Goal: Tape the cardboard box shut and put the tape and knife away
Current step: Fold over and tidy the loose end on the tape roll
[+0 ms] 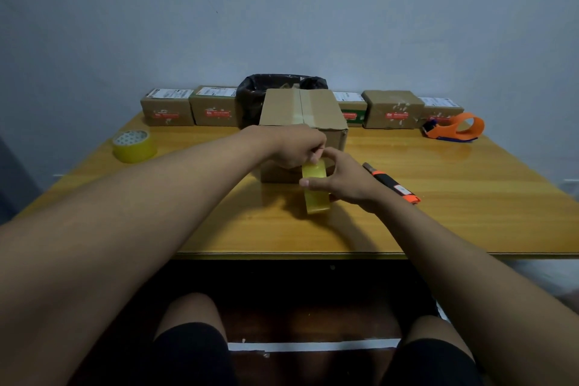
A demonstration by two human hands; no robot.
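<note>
Gripping a yellow tape roll (315,189) at mid-table (470,213), right hand (343,180) has fingers curled around it; left hand (294,146) pinches the tape end just above, fingertips closed on it. Cardboard box (302,117) sits right behind both hands, flaps closed, taped along the seam. Knife (391,182) lies just right of the right hand. Spare tape roll (134,146) near left edge, orange dispenser (454,128) at far right.

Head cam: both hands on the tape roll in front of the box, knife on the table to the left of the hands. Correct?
Not quite. The head view shows the knife lying on the table to the right of the hands, beside the right hand. The rest holds: left hand and right hand are on the tape roll in front of the box.
</note>
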